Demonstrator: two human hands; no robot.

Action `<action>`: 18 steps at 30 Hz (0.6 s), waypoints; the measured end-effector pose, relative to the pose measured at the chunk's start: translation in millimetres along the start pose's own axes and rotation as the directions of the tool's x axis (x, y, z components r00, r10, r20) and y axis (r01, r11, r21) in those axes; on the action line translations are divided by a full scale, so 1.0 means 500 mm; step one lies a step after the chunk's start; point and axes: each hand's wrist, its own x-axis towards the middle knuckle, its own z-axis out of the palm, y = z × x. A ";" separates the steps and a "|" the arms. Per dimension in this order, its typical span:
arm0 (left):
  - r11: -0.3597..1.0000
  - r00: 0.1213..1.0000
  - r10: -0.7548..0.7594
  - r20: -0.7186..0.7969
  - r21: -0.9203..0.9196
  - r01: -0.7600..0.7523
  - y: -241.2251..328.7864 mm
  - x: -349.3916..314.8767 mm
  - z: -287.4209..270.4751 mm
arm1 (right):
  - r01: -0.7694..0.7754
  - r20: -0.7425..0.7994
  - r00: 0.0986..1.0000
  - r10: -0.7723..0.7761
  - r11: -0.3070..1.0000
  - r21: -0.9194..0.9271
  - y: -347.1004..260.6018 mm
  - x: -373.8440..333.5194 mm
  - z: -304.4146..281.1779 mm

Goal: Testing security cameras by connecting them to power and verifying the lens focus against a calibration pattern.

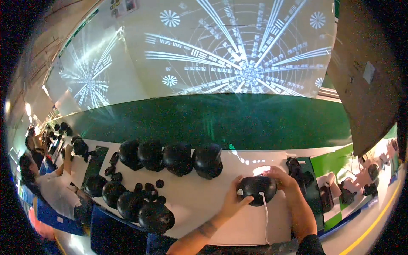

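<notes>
A black, rounded projector with a white cord is between my hands above the white table. My left hand grips its left side, the thumb lying along the near lower face. From the right, my right hand is curled round the far side, beside a bright glow at the projector's front. Some of its fingers are hidden behind the body. The cord drops from the near face toward the table's front edge. A small pale button or knob shows next to my left fingers.
Four-sided clutter is absent; a row of black rounded units stands behind left, and another row runs along the near left with small black round parts. Projected test patterns light the far wall. A person sits far left.
</notes>
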 end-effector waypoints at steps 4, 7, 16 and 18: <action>1.000 1.000 0.018 -0.021 0.020 -0.018 0.005 -0.005 -0.004 | 0.010 0.071 0.997 -0.011 1.000 0.008 -0.003 -0.004 0.006; 1.000 1.000 -0.010 -0.008 0.012 0.010 0.010 -0.006 -0.008 | 0.011 0.113 0.993 -0.014 1.000 0.027 -0.003 0.000 0.007; 0.999 1.000 0.017 0.009 0.043 -0.017 0.020 -0.005 -0.009 | 0.090 0.083 0.992 -0.094 0.995 0.053 0.003 0.012 0.015; 1.000 1.000 -0.001 0.012 0.014 0.000 0.023 -0.002 -0.004 | 0.067 0.093 0.993 -0.067 0.998 -0.003 -0.008 0.008 0.014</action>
